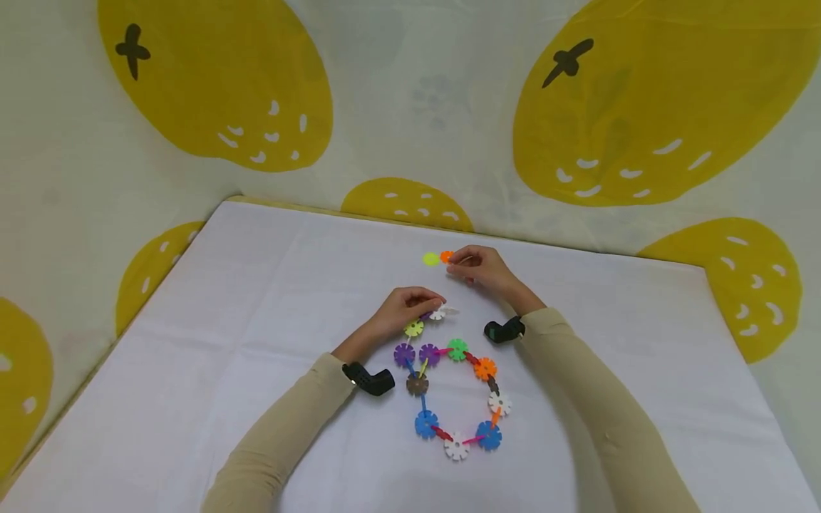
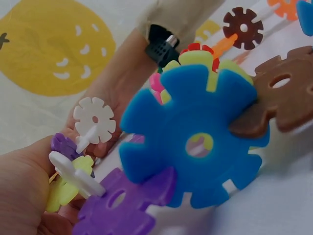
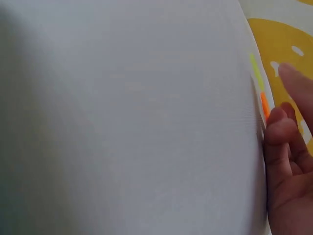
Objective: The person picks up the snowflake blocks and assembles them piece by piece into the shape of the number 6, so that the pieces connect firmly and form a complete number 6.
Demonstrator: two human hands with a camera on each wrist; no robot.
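Notched plastic discs are joined into a chain, with a ring (image 1: 485,369) of several colours and a short tail at its upper left. My left hand (image 1: 405,311) pinches the tail near a purple disc (image 2: 66,147) and a white disc (image 2: 95,120). In the left wrist view, a blue disc (image 2: 166,122) and a brown disc (image 2: 288,90) stand close to the camera. My right hand (image 1: 482,268) is at a loose orange disc (image 1: 446,257), fingertips close by it and thumb apart in the right wrist view. Beside it lies a loose yellow-green disc (image 1: 431,259).
A white cloth covers the table (image 1: 288,285), whose far edge runs just behind the loose discs. Behind it hangs a curtain (image 1: 423,85) with yellow fruit prints. Each wrist wears a black camera, the left one (image 1: 368,379) near the chain.
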